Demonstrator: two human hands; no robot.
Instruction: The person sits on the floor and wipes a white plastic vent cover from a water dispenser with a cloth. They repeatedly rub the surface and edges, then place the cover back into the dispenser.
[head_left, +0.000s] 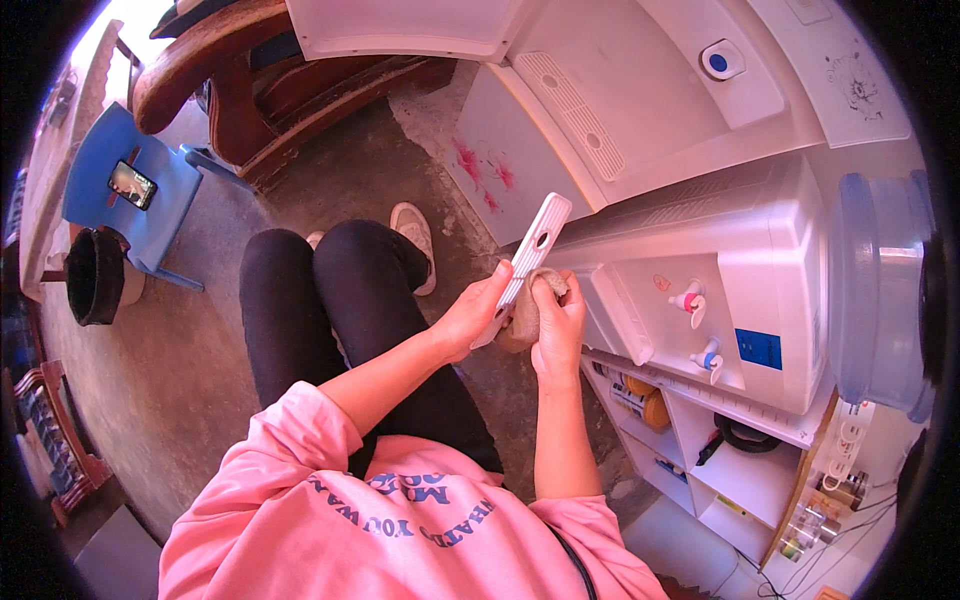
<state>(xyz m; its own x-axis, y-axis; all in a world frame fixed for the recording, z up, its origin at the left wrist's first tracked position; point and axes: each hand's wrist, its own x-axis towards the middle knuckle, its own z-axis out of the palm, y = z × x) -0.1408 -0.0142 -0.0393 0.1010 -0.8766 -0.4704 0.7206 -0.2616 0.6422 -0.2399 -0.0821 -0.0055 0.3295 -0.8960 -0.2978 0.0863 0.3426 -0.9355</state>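
Observation:
My left hand (474, 309) grips a long white slotted drip-tray grille (534, 251), thumb on its ribbed face. The grille is tilted, its upper end pointing away from me, with a round hole near that end. My right hand (559, 319) pinches a beige cloth (529, 319) against the grille's right side. Part of the cloth is hidden behind the grille and my fingers. Right of my hands is a water dispenser (720, 232) with a red-marked tap (688, 301) and a blue-marked tap (707, 360). A similar grille (574, 116) lies in another dispenser's recess.
A clear blue water bottle (877, 285) sits on the nearer dispenser. White shelves (739, 480) with small items stand at lower right. A blue chair (139, 184) holds a phone (133, 184), beside a black-lined bin (94, 277). A carved wooden bench (247, 112) lies ahead.

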